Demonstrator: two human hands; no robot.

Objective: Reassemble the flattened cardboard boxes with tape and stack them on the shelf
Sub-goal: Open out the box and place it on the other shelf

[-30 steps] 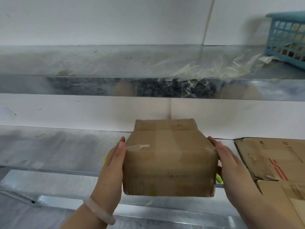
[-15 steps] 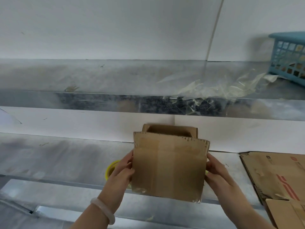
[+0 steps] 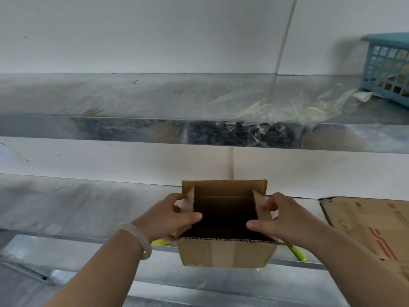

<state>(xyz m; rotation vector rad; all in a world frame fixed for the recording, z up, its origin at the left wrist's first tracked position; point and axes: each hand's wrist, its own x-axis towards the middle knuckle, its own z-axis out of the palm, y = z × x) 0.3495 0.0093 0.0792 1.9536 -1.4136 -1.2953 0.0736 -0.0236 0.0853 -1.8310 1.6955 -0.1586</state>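
A small brown cardboard box (image 3: 223, 253) stands upright with its top open at the front of the lower metal shelf (image 3: 77, 202); its dark inside faces me. My left hand (image 3: 174, 216) grips the box's left side flap, thumb over the rim. My right hand (image 3: 285, 220) grips the right side flap the same way. The far flap stands up; the near flap hangs down toward me. A yellow tape roll (image 3: 162, 241) peeks out under my left hand, mostly hidden. Flattened cardboard (image 3: 367, 222) lies on the shelf to the right.
A green-yellow marker (image 3: 297, 253) lies at the shelf edge right of the box. The upper metal shelf (image 3: 132, 127) carries crumpled clear tape scraps (image 3: 294, 111) and a blue plastic basket (image 3: 389, 69) at far right. A white wall is behind.
The box has been turned from showing its closed taped face to standing with its open top toward me. Both hands shifted from the box's sides onto the side flaps.
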